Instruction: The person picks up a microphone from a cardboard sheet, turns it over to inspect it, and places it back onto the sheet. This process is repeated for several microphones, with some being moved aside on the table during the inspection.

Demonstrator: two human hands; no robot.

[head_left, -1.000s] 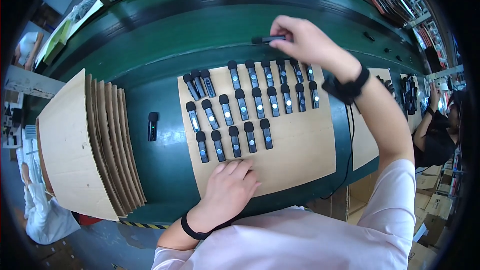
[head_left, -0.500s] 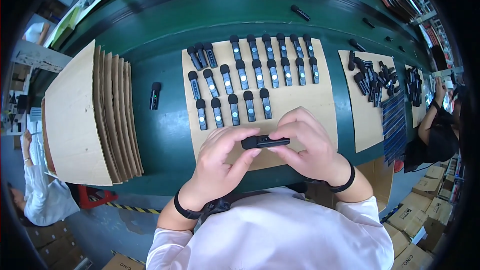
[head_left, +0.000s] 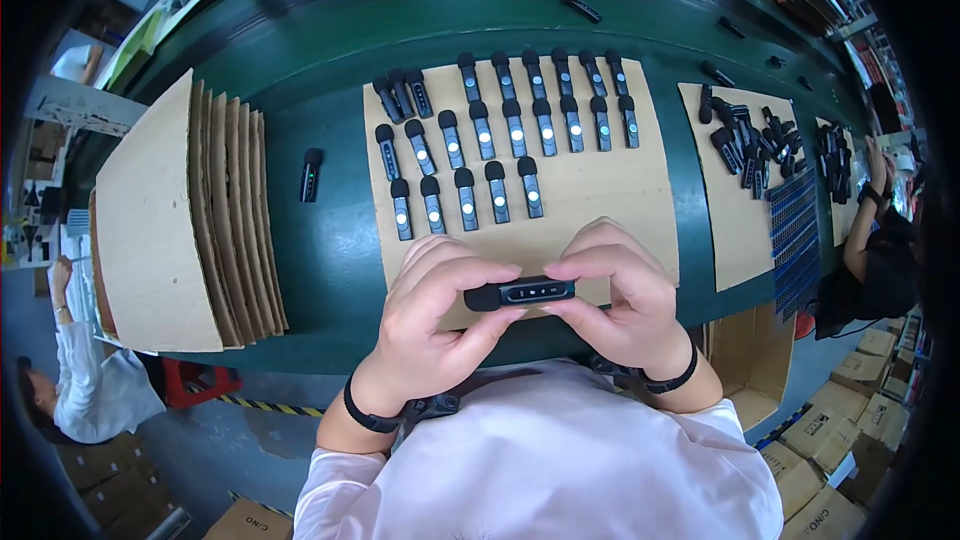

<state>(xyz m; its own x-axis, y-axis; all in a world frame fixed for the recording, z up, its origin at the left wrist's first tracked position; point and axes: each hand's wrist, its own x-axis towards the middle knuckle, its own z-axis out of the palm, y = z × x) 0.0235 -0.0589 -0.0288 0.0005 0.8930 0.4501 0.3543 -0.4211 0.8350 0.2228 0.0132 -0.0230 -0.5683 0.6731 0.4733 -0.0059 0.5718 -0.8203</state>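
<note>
Between both hands I hold a small black wireless microphone (head_left: 522,292) with a foam tip, lying level, its face with small marks turned toward me. My left hand (head_left: 428,305) pinches it by the foam end; my right hand (head_left: 625,290) grips the other end with thumb and forefinger. Beyond my hands, rows of similar microphones (head_left: 466,198) lie on a cardboard sheet (head_left: 610,200), most with a pale round spot. Three microphones (head_left: 403,95) sit close together at the sheet's far left corner. A lone microphone (head_left: 311,176) with a green light lies on the green table, left of the sheet.
Upright cardboard sheets (head_left: 150,225) stand at the left. On the right, a second cardboard sheet (head_left: 720,230) carries a heap of microphones (head_left: 750,145) beside a blue mesh rack (head_left: 795,240). A co-worker's arm (head_left: 862,230) is at far right. An open box (head_left: 750,360) stands below the table edge.
The microphone in my hands has been turned so its marked face shows, and it has shifted slightly left. The view has moved a little; the laid-out microphones keep their arrangement.
</note>
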